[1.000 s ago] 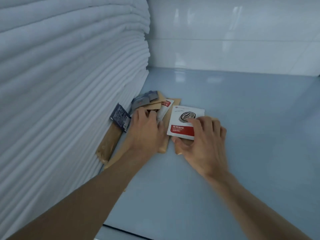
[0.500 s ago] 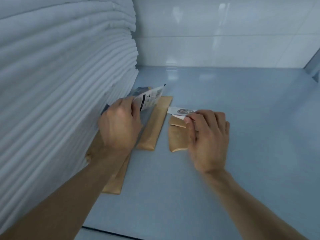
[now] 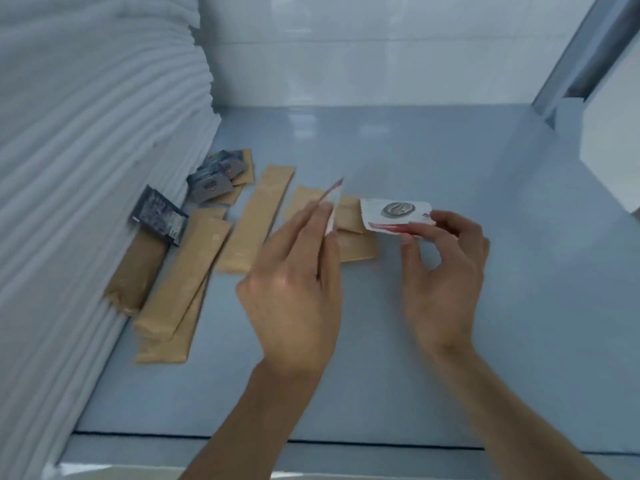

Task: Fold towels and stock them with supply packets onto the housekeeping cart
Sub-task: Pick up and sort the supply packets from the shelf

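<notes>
A tall stack of folded white towels fills the left of the blue cart shelf. Several tan paper packets lie spread beside it, with small dark sachets leaning against the towels. My left hand pinches a white and red sachet seen edge-on above the packets. My right hand pinches another white sachet with a red band and a round grey picture, held flat just right of the tan packets.
More dark sachets lie on a tan packet at the back by the towels. A white tiled wall closes the shelf's back. A metal post stands at the right. The shelf's front lip runs under my forearms.
Both hands have lifted their white sachets off the pile and drawn back toward me. The tan packets now lie uncovered and spread out. The camera has pulled back and to the right.
</notes>
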The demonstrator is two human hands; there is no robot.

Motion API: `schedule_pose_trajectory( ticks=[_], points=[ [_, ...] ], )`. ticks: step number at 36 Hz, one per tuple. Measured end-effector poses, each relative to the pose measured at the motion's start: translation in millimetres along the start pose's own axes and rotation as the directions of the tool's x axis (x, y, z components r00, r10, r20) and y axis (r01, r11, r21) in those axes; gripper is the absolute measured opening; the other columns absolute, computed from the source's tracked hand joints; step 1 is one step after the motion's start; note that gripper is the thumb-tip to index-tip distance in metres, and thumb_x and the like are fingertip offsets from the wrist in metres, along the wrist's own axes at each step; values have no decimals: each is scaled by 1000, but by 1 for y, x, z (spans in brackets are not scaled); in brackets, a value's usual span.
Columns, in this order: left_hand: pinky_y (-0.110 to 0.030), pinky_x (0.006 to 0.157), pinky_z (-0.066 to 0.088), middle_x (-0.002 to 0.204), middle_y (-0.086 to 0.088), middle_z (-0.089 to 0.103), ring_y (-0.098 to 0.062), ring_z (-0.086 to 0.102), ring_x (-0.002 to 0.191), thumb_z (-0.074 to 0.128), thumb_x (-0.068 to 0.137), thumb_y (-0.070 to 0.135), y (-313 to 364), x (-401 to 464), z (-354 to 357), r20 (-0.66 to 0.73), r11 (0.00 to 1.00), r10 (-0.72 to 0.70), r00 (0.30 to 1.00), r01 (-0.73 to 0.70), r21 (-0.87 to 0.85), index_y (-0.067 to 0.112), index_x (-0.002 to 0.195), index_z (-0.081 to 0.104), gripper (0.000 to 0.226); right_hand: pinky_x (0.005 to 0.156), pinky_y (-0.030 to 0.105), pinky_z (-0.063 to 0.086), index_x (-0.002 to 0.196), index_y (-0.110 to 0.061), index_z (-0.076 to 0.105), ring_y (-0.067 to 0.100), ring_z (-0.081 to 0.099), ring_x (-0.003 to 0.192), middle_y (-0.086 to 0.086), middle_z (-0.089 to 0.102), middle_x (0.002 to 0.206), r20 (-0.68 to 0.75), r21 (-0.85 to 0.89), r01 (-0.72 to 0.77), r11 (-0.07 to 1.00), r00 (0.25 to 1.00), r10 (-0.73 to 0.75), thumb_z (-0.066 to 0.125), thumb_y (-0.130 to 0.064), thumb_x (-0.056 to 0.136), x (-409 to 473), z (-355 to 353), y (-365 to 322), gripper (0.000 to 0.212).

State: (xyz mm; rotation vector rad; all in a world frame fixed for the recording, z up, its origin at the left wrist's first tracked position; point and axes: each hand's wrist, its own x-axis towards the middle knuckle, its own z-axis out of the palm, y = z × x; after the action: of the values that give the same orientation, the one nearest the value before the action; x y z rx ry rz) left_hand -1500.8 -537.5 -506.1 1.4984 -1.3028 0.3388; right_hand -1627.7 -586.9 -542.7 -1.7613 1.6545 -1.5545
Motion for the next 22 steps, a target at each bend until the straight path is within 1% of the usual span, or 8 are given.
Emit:
schedule_pose_trajectory(
  ticks=[3, 6, 8, 11, 13, 15, 18, 22],
  points=[
    [-31, 69, 58, 112, -2, 75, -20, 72, 104, 61, 97, 19, 23, -16, 15, 180, 995, 96, 979, -98, 0, 16, 109, 78, 21, 94, -1, 26, 101, -18, 73, 8, 38, 110, 3, 53, 123, 73, -54, -26, 998, 997, 29, 70, -2, 86, -4, -32, 9, 22],
    [-37, 79, 60, 116, -1, 73, -26, 68, 110, 52, 96, 25, 51, -35, 27, 403, 990, 136, 905, -141, -16, 22, 112, 76, 29, 92, 1, 31, 99, -23, 69, 10, 42, 115, -3, 52, 121, 154, -96, -51, 994, 986, 65, 66, 6, 81, -8, -63, 15, 34],
    [-48, 91, 56, 117, -5, 72, -30, 66, 111, 48, 95, 27, 69, -50, 33, 501, 990, 138, 854, -133, -45, 23, 112, 75, 33, 92, 7, 38, 97, -22, 64, 13, 46, 113, -4, 52, 118, 125, -115, -75, 991, 988, 89, 63, 10, 77, -11, -84, 21, 38],
    [-59, 99, 47, 116, -8, 70, -29, 65, 108, 59, 94, 29, 90, -72, 39, 596, 985, 169, 785, -157, -72, 25, 113, 74, 25, 79, 4, 42, 102, -19, 62, 2, 56, 98, -8, 54, 116, 44, -79, -153, 985, 987, 157, 57, 15, 74, -13, -116, 30, 44],
    [-56, 98, 47, 120, -8, 68, -28, 63, 113, 55, 95, 37, 101, -82, 41, 649, 981, 195, 735, -149, -126, 22, 116, 73, 31, 69, 4, 45, 104, -20, 61, 1, 59, 90, -8, 54, 117, 5, -75, -163, 984, 986, 164, 55, 16, 76, -13, -137, 38, 46],
    [-48, 99, 48, 130, -9, 65, -27, 59, 121, 46, 97, 41, 110, -89, 40, 690, 970, 234, 685, -121, -209, 18, 121, 71, 41, 66, 4, 45, 105, -18, 63, 1, 58, 91, -6, 53, 122, -1, -128, -133, 983, 991, 134, 56, 14, 78, -13, -155, 46, 42],
    [-41, 100, 51, 139, -11, 58, -26, 53, 127, 46, 99, 40, 116, -93, 40, 711, 954, 272, 649, -86, -286, 13, 130, 66, 46, 71, 12, 48, 107, -16, 65, -1, 55, 96, -6, 50, 127, 10, -209, -123, 970, 992, 128, 58, 7, 83, -14, -175, 60, 34],
    [-39, 112, 41, 151, -8, 43, -23, 37, 138, 46, 95, 52, 114, -96, 38, 778, 965, 237, 582, -49, -257, 16, 142, 54, 60, 81, 34, 54, 116, -18, 64, 17, 52, 113, -6, 48, 132, 42, -284, -147, 947, 985, 165, 59, -16, 90, -12, -187, 73, 27]
  ],
)
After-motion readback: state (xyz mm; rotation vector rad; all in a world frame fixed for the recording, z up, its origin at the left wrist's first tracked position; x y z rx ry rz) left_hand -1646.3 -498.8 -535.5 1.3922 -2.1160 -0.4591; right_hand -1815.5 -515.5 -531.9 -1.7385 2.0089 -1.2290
